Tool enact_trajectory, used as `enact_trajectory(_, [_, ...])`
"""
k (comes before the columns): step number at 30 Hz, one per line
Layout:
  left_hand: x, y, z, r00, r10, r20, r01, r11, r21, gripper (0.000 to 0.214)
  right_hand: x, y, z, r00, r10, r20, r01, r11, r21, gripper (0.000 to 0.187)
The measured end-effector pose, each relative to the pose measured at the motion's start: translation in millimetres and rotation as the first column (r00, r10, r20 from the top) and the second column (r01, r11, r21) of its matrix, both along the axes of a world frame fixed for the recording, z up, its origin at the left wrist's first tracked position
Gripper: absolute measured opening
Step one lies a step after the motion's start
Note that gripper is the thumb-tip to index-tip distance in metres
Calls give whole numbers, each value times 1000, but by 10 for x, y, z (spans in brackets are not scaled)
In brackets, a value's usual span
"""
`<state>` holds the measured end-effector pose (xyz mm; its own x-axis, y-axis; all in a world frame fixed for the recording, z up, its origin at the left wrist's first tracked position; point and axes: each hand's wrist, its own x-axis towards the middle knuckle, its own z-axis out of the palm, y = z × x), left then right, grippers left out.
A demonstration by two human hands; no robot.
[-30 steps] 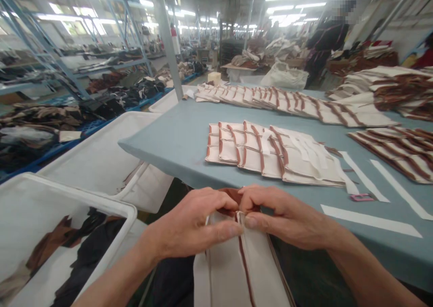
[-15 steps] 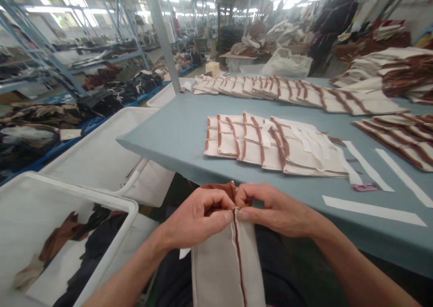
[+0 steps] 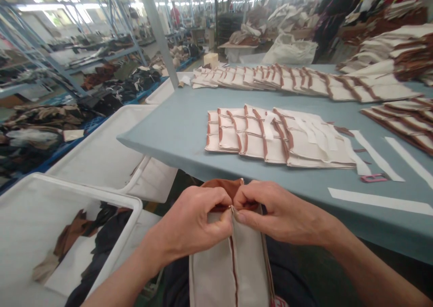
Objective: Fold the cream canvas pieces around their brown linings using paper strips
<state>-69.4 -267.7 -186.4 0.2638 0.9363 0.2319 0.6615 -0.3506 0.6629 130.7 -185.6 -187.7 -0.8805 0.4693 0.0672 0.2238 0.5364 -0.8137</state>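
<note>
A cream fabric piece with a brown seam down its middle and brown cloth at its upper end lies over my lap. My left hand pinches the top of that seam between thumb and fingers. Right beside it, my right hand pinches the same edge from the other side. The two thumbs nearly meet at the seam. Whatever lies under the curled fingertips is hidden. On the blue-grey table just beyond my hands rests a row of overlapping cream pieces with brown edging.
White strips and a small pink-handled tool lie at the table's right. A long row of cream pieces runs behind. White bins with scraps stand left. A metal post rises at the far corner; a person stands beyond.
My view has tilted slightly down and shifted. Both hands keep their pinch at the seam's top; the fabric's right side has turned a little, showing its edge and a red-and-white patch below.
</note>
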Motion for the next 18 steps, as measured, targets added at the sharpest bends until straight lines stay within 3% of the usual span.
enact_trajectory(6, [2,-76,124,979,-13,-204,19,999,26,12,-49,-73,24,1000,-10,12,9,995,103,19])
enact_trajectory(13, [-63,-68,169,999,-42,26,45,992,-118,17,-64,-121,39,1000,-11,-2,11,989,147,15])
enact_trajectory(15, [-78,-86,196,999,-33,6,34,989,-144,17,-83,-133,46,1000,-24,14,20,977,214,16])
enact_trajectory(18, [-91,-119,244,995,-33,-96,26,997,-74,17,-126,-148,52,999,-49,21,42,961,274,21])
